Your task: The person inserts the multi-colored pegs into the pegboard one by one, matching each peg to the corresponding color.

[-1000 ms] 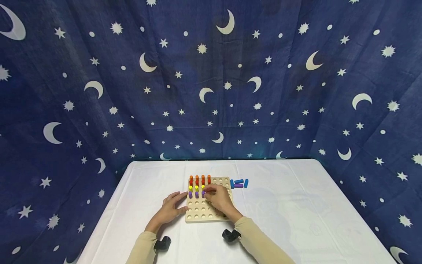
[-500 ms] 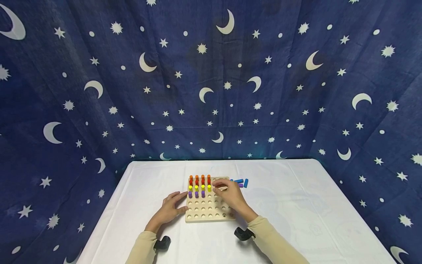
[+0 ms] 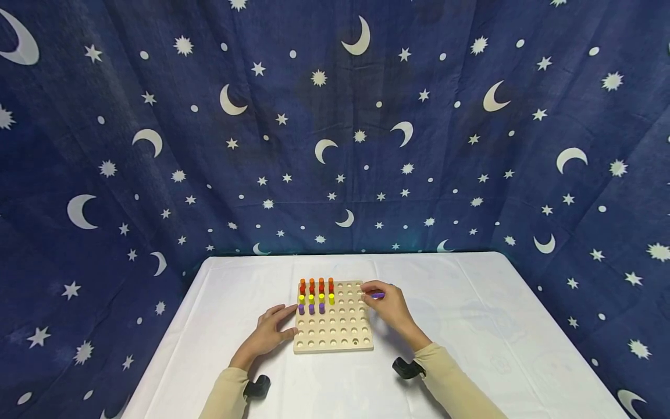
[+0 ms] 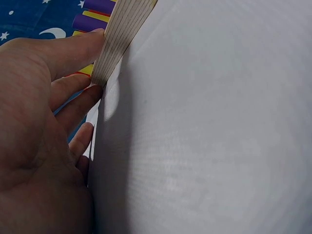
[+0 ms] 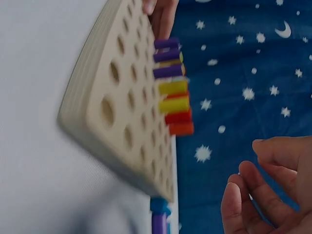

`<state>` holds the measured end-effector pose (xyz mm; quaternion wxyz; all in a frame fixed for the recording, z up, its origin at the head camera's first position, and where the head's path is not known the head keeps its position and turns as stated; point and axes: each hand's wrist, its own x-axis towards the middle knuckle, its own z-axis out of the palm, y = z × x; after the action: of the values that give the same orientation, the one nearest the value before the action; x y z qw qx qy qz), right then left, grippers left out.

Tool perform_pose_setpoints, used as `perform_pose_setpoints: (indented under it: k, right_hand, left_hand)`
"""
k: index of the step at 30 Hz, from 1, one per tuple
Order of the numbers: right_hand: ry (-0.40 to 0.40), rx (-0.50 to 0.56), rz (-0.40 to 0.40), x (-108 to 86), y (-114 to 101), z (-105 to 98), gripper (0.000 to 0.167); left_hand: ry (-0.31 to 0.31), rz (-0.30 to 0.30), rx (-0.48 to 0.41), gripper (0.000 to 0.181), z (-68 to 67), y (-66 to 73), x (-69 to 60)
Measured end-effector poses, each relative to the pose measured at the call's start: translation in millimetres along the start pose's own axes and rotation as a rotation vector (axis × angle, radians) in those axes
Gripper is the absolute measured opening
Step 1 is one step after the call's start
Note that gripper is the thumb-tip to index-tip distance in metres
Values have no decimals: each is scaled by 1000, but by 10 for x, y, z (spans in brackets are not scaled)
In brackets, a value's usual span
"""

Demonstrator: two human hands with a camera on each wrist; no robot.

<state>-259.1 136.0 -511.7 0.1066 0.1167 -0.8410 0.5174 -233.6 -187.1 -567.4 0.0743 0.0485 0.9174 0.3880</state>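
A wooden pegboard (image 3: pixel 335 350) lies on the table, with rows of orange pegs (image 3: pixel 331 281), red pegs (image 3: pixel 321 289), yellow pegs (image 3: pixel 331 299) and three purple pegs (image 3: pixel 311 309) upright at its far left. My left hand (image 3: pixel 269 334) rests against the board's left edge, thumb and fingers touching it. Past the right edge, my right hand (image 3: pixel 391 305) hovers over a loose purple peg (image 3: pixel 378 295), partly covering it. Its fingers (image 5: pixel 263 183) are loosely bent and hold nothing in the right wrist view. There, loose blue pegs (image 5: pixel 160 205) show beyond the board's corner; the hand mostly hides them in the head view.
A white cloth (image 3: pixel 471 349) covers the table. Behind it hangs a dark blue curtain (image 3: pixel 293 203) with moons and stars. A black wrist camera (image 3: pixel 257 387) sits on the left wrist, another black camera (image 3: pixel 407 368) on the right.
My right hand has let go of a yellow peg, now upright as the row's rightmost, and moved right, off the board to the loose pegs. The left hand has stayed in place.
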Motion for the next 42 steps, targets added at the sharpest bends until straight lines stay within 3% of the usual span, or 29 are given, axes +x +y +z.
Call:
perform_pose_setpoints:
  k: [6, 20, 29, 42]
  right_hand:
    - [19, -85, 77, 8, 214, -124, 19]
    - [59, -121, 199, 115, 549, -185, 24]
    - [69, -179, 196, 152, 689, -139, 25]
    - [67, -278, 288, 181, 760, -104, 20]
  left_hand:
    - [-3, 14, 10, 60, -5, -7, -8]
    - [-4, 21, 8, 61, -12, -15, -1]
    - [-2, 13, -3, 61, -17, 6, -8]
    - [-2, 12, -2, 61, -17, -10, -2]
